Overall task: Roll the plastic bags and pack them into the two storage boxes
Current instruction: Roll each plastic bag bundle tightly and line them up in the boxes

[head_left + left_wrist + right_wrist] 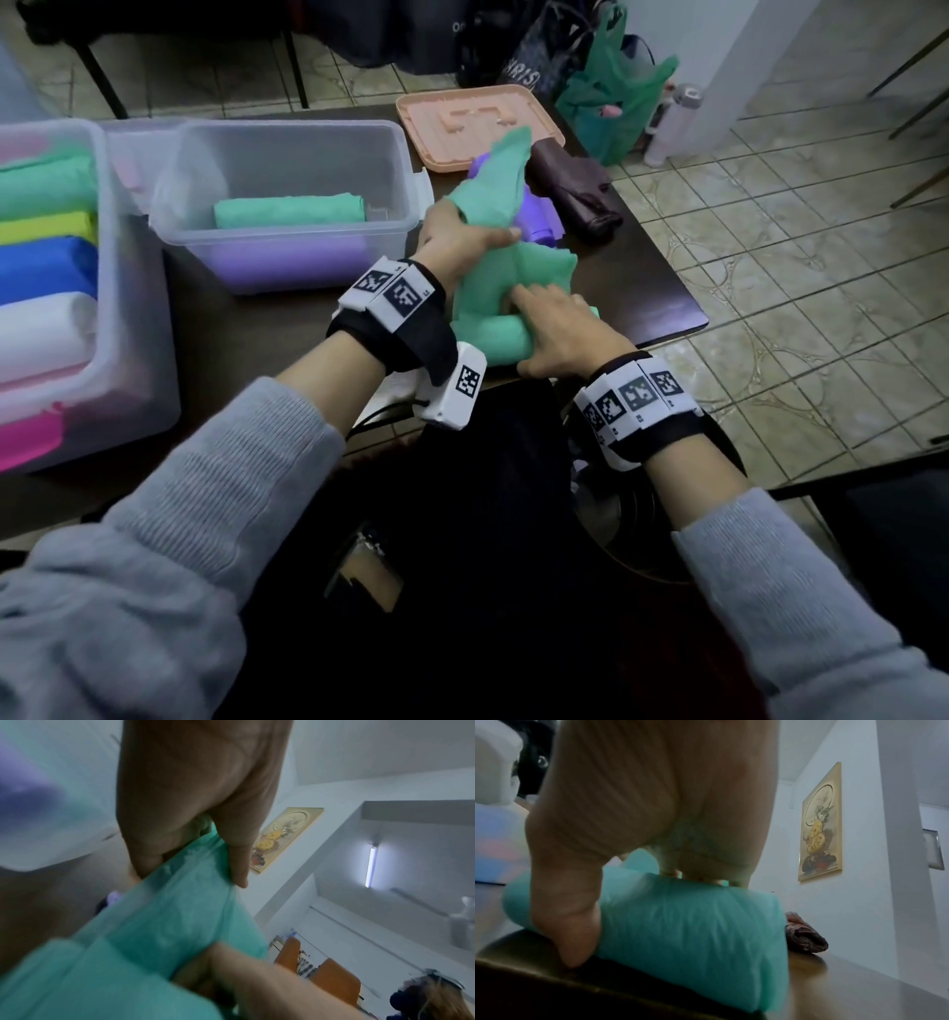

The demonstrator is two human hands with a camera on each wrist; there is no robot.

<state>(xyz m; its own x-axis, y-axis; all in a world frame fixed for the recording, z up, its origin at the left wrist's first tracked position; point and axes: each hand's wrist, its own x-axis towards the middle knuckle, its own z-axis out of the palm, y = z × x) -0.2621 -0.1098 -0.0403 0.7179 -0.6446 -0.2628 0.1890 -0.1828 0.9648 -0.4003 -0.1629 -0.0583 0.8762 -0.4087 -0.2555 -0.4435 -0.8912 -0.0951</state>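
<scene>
Because the rolled end of the green bag (493, 329) lies crosswise at the near edge of the table (647, 288), with its loose tail running away from you toward the peach lid (477, 123), your next turn of the roll has to go forward, along that tail. From the head camera you can see your right hand (560, 334) on top of the roll, fingers spread across it and thumb at the near side. Your left hand (457, 236) sits further out, fingers and thumb closed round the tail and holding it raised and taut. So the right hand is the nearer one to the roll, and the left guides the free length. A purple bag (536, 218) lies under the tail. The nearer storage box (287, 205) stands just left of your hands and already holds a green roll over a purple layer; the second storage box (77, 288), at your far left, looks well filled with coloured rolls.

In the left wrist view, your thumb and fingers pinch a gathered fold of the green bag (180, 912), which stretches down toward your other hand.

In the right wrist view, the roll (693, 943) lies sideways under your palm, fingertips (706, 880) pressing its top and thumb hooked down its near face at the table edge.
</scene>
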